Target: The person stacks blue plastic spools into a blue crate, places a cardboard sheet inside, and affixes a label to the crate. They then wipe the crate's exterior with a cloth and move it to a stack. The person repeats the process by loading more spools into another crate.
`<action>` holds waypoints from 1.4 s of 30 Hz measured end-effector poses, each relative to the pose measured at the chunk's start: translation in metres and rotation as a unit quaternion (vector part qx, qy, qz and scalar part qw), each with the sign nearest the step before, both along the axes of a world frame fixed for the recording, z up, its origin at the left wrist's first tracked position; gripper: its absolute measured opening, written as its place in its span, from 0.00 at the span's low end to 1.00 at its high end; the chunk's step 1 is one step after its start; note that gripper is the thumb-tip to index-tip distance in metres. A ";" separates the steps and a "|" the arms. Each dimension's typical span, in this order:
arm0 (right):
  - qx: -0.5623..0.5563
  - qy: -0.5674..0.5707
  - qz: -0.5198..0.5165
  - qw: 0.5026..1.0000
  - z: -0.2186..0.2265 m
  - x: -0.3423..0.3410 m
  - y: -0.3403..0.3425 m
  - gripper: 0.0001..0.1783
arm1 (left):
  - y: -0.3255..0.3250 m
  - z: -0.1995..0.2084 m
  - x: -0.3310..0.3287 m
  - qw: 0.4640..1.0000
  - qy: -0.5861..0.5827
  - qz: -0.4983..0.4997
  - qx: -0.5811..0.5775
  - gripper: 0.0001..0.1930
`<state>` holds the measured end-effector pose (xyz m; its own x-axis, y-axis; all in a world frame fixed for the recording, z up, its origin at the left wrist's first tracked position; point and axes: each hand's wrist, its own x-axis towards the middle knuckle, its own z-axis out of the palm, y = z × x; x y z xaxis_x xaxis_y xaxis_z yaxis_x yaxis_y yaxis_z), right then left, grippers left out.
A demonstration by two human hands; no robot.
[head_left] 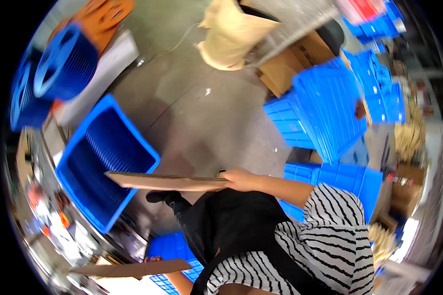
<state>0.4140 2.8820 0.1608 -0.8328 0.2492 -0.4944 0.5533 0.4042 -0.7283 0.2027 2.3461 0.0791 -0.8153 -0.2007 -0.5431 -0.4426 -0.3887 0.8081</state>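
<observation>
My right hand is closed on the end of a brown cardboard sheet, seen nearly edge-on. That sheet reaches left from the hand, and its far end overlaps the near rim of a deep blue plastic bin with ribbed inner walls. Lower left, my left hand grips a second cardboard piece. Only its fingertips show over the upper edge; the rest of the hand is hidden behind the cardboard. Beneath that piece, part of a blue crate shows.
Blue lidded crates stand stacked at the right, beside an open cardboard box. A beige sack stands on the grey floor at the top. Blue slotted plastic stools or baskets and orange ones are upper left. Cluttered goods lie lower left.
</observation>
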 end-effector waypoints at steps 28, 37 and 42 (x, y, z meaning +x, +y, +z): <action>-0.001 -0.348 -0.618 0.705 0.029 0.287 0.061 0.14 | 0.758 0.143 0.081 0.587 0.439 -0.632 -0.253 0.09; 0.097 -0.347 -0.622 0.696 -0.020 0.357 0.008 0.12 | 0.813 0.253 0.198 0.505 0.469 -0.717 -0.106 0.13; 0.044 -0.303 -0.680 0.666 -0.027 0.422 0.007 0.13 | 0.835 0.322 0.339 0.384 0.514 -0.767 0.005 0.16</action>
<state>0.8364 2.8888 0.1342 0.5389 0.6191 -0.5712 0.6322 -0.7454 -0.2115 0.5421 3.1807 0.4014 0.2452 0.9421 0.2289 0.3933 -0.3124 0.8647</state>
